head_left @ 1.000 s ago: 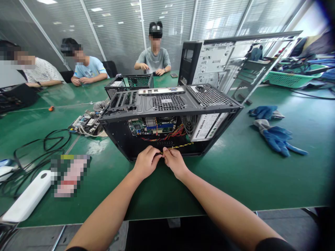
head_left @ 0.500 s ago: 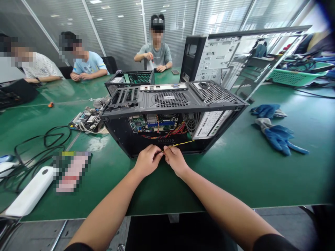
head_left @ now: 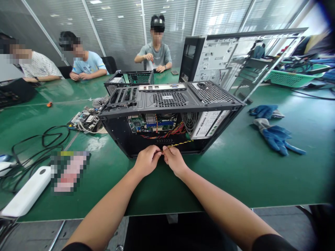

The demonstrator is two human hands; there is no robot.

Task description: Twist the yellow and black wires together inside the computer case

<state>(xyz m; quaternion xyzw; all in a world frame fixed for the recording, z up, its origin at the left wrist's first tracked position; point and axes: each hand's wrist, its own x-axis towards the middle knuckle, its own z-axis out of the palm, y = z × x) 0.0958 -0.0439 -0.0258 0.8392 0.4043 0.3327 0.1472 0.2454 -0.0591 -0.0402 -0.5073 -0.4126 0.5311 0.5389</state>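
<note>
A black computer case [head_left: 146, 104] lies in front of me with its open side facing me. Inside it show a green motherboard [head_left: 136, 124], red and orange wires [head_left: 174, 132] and a power supply [head_left: 209, 124] with a fan grille. A twisted yellow-and-black cable [head_left: 180, 143] runs from under the power supply to my fingers. My left hand [head_left: 148, 158] pinches the cable near its end, and my right hand [head_left: 174, 158] pinches it right beside. Both hands are at the case's lower front edge; the cable's tip is hidden by the fingers.
Blue work gloves [head_left: 277, 134] lie at right, with a green basket [head_left: 295, 78] of cables behind. Another open case [head_left: 195, 59] stands at the back. Left are a loose circuit board [head_left: 83, 120], black cables [head_left: 42, 139] and a white device [head_left: 28, 191]. Three people sit across the table.
The whole view has shifted very slightly. Both hands keep their pinch on the cable, with only small finger movement.
</note>
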